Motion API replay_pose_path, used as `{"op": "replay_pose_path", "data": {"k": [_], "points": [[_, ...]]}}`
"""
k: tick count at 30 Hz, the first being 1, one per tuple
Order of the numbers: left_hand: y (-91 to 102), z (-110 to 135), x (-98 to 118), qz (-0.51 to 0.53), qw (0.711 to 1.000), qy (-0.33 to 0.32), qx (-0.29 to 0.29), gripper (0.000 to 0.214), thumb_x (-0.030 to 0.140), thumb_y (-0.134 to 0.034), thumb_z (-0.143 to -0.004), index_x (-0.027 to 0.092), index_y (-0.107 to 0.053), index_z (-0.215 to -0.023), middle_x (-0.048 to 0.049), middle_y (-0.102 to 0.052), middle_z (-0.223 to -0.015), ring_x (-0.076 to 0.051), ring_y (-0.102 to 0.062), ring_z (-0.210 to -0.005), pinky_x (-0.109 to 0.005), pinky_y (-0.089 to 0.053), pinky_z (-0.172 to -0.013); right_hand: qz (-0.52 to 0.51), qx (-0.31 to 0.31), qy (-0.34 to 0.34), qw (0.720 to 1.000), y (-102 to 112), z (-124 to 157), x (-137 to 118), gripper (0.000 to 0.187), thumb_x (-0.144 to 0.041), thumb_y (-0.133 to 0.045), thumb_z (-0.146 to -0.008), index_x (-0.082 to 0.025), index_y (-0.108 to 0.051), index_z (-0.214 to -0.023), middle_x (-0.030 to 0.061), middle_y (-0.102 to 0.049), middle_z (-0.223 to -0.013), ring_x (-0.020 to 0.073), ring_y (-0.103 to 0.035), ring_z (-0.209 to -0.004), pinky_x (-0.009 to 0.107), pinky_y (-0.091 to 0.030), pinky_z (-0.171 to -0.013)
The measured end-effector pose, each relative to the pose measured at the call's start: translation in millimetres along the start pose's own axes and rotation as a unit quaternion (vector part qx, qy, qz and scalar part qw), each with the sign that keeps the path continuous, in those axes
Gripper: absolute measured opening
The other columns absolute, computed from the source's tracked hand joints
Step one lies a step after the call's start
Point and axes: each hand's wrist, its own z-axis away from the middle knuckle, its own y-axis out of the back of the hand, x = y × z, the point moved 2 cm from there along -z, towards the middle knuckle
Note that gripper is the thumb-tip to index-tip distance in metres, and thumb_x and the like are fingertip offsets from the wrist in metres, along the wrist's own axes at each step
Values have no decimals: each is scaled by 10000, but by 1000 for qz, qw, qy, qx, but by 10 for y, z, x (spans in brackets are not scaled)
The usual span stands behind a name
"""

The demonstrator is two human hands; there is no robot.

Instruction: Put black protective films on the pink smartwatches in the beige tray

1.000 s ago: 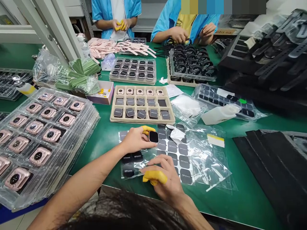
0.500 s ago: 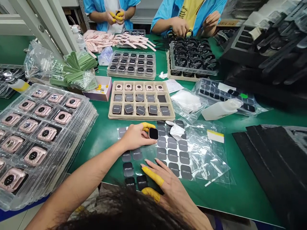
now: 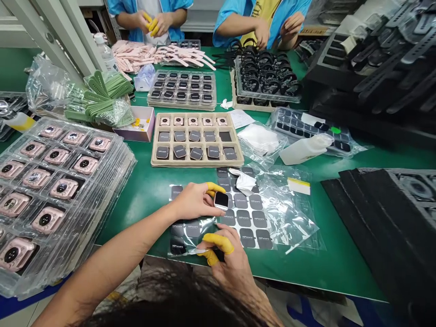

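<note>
My left hand (image 3: 195,200), with a yellow finger cot showing, is closed around a smartwatch case (image 3: 221,200), its black screen tilted up towards me. Nearer the table edge, my right hand (image 3: 230,254) wears yellow cots on thumb and index finger. These two pinch the near corner of a sheet of dark square stickers (image 3: 193,230), which bends up there; whether a single sticker is caught too is hidden. A second sticker sheet (image 3: 243,219), printed "HiFuture", lies flat to the right under a crumpled white cloth (image 3: 244,181).
A beige tray (image 3: 197,162) of watch cases sits ahead. Stacked clear trays (image 3: 112,168) stand left, a white bottle (image 3: 304,150) and black foam sheets (image 3: 354,218) right. Clear plastic bags (image 3: 289,218) overlap the stickers. Two co-workers in blue work opposite, beyond pink straps (image 3: 132,55).
My right hand has gone from spread fingers over the left sticker sheet to a pinch at its near corner, lifting it. The watch in my left hand has tilted and come slightly nearer.
</note>
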Motion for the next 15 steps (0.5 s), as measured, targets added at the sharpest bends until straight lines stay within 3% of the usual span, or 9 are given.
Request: {"op": "replay_pose_path", "data": {"k": [4, 8, 12, 15], "points": [[40, -36, -22, 36, 999, -4, 13, 607, 295, -907, -634, 161, -695, -1187, 25, -683, -737, -104, -632, -647, -237, -496, -639, 6, 34, 22, 999, 36, -154, -32, 485, -29, -546, -777, -394, -636, -1083, -16, -683, -804, 290, -692, -831, 599, -582, -894], [72, -62, -26, 53, 998, -12, 18, 588, 281, -899, -651, 159, -687, -1185, 29, -678, -742, -88, -623, -647, -219, -479, -635, 27, 30, 67, 997, 87, -219, -42, 535, 1, -526, -788, -376, -618, -1157, -9, -692, -827, 261, -676, -788, 594, -542, -930], [99, -85, -18, 52, 998, -9, 25, 593, 278, -897, -653, 162, -682, -1193, 39, -664, -706, -90, -616, -630, -215, -470, -610, 34, 8, 80, 996, 103, -251, -16, 685, -2, -533, -771, -439, -599, -1294, -24, -728, -817, 286, -708, -858, 611, -507, -969], [123, -104, -11, 53, 998, -6, 36, 605, 278, -899, -649, 160, -681, -1201, 35, -662, -713, -95, -618, -633, -216, -472, -603, 29, -7, 101, 994, 95, -204, -32, 699, -43, -534, -796, -518, -583, -1305, -67, -791, -911, 310, -719, -935, 658, -467, -1017]]}}
